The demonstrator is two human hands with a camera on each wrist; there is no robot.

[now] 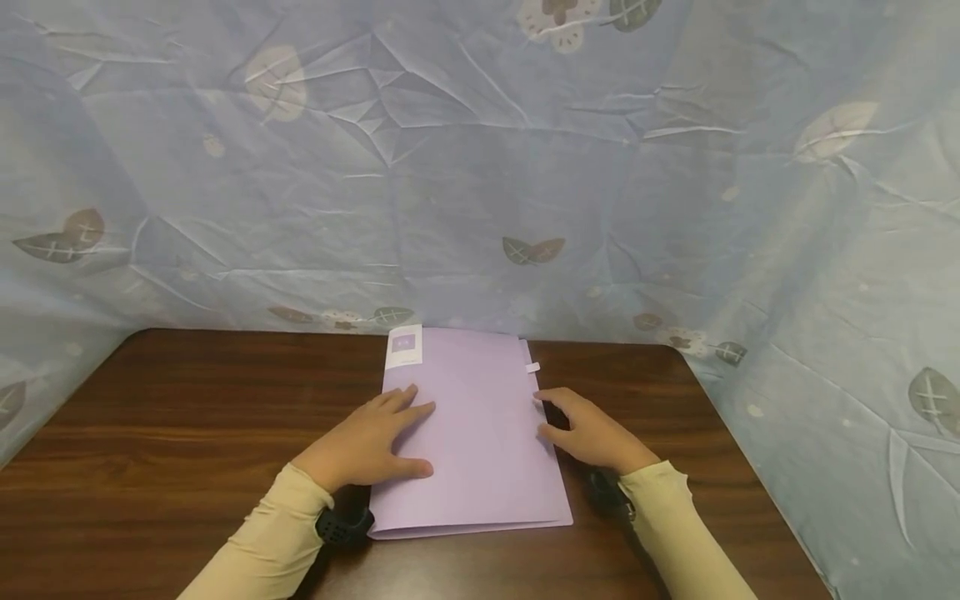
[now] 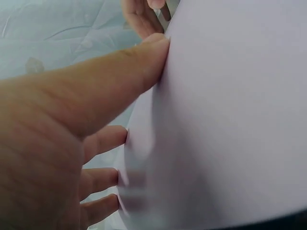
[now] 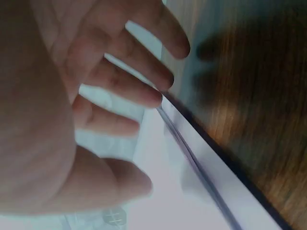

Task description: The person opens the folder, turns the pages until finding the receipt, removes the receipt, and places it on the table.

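Note:
A pale purple file folder (image 1: 472,433) lies closed on the table, with a white label (image 1: 404,345) at its upper left and a small white tab (image 1: 532,367) on its right edge. My left hand (image 1: 375,437) rests on its left side, fingers spread; in the left wrist view the thumb (image 2: 129,67) and fingertips touch the cover. At the right edge of the folder is my right hand (image 1: 592,429), fingers loosely bent. In the right wrist view its fingertips (image 3: 152,97) are right at the layered edge, the thumb over the cover, with nothing pinched between them.
The dark brown wooden table (image 1: 187,417) extends to both sides of the folder. Behind it and along the sides hangs a light blue cloth (image 1: 450,192) with leaf prints. A dark wrist device (image 1: 345,525) sits on the left wrist, another (image 1: 607,490) on the right.

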